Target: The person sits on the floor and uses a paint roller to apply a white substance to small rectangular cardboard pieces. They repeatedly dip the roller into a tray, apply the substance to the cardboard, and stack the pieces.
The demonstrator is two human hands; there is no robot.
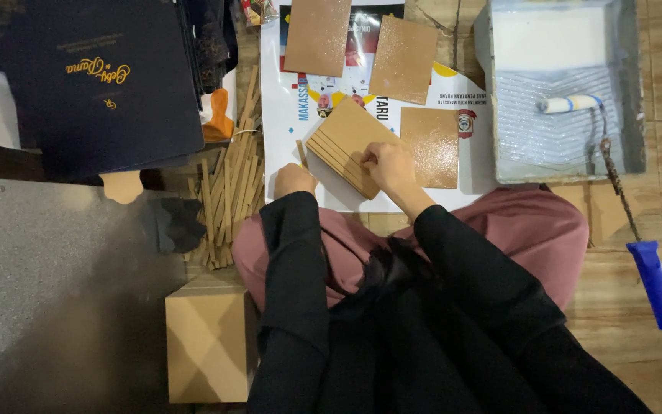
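A white poster with red, yellow and blue print lay flat on the floor ahead. A plain brown box stood at lower left. Dark navy folders with gold lettering lay at upper left.

paint tray, roller, cardboard box, dark folder

brown boards: 4 | paint roller: 1 | paint tray: 1 | cardboard box: 1
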